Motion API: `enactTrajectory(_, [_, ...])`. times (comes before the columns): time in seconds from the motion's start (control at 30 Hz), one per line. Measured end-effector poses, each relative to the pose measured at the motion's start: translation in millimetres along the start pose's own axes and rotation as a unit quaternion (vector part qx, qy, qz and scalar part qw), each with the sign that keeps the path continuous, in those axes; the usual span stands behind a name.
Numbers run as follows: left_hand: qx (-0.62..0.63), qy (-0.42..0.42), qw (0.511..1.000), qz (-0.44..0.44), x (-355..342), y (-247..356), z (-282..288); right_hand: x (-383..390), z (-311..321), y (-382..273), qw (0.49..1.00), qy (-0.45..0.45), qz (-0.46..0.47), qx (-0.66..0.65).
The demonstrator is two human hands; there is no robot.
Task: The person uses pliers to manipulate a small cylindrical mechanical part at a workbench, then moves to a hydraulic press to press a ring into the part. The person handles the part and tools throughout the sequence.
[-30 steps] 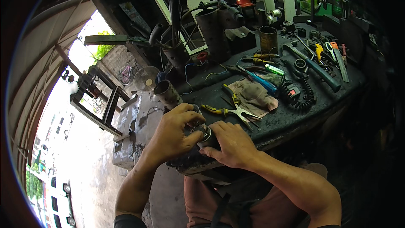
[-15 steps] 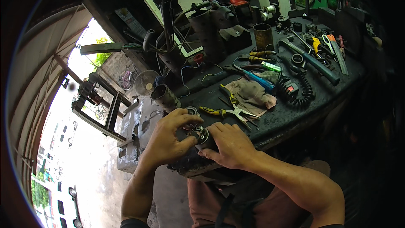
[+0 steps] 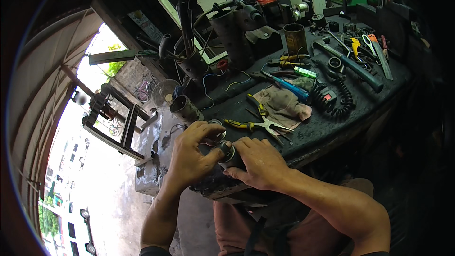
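Cylinder [image 3: 232, 160] sat below the frame's centre, long axis slanting up-left toward the left hand [image 3: 193, 151], whose thumb touched its end; any pinch I couldn't tell. The right hand [image 3: 261, 163] wrapped its side.

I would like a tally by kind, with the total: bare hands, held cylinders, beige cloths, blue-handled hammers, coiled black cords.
Bare hands: 2 (left hand, right hand)
Held cylinder: 1
Beige cloth: 1
Blue-handled hammer: 1
Coiled black cord: 1
Total: 6
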State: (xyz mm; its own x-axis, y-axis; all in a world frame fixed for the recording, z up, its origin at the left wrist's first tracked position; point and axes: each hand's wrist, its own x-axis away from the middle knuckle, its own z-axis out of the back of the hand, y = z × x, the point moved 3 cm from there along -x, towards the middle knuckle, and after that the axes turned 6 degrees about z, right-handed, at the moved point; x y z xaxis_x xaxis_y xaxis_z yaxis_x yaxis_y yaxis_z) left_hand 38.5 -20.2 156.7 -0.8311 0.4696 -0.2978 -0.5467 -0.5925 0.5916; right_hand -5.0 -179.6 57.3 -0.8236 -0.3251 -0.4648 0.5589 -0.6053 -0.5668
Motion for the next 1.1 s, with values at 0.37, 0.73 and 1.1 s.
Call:
enactTrajectory(0.37, [-0.04, -0.025, 0.999, -0.026, 0.4, -10.1, 3.0, 0.8, 0.5, -1.2, 1.0, 0.012, 0.001, -0.002])
enactTrajectory(0.73, [-0.155, 0.088, 0.983, -0.052, 4.9, 7.4, 3.6, 0.8, 1.0, -0.2, 1.0, 0.012, -0.001, 0.001])
enactTrajectory(1.1, [-0.23, -0.029, 0.969, -0.082, -7.0, 11.1, 6.5, 1.5, 0.0, 0.5, 1.0, 0.012, 0.003, 0.006])
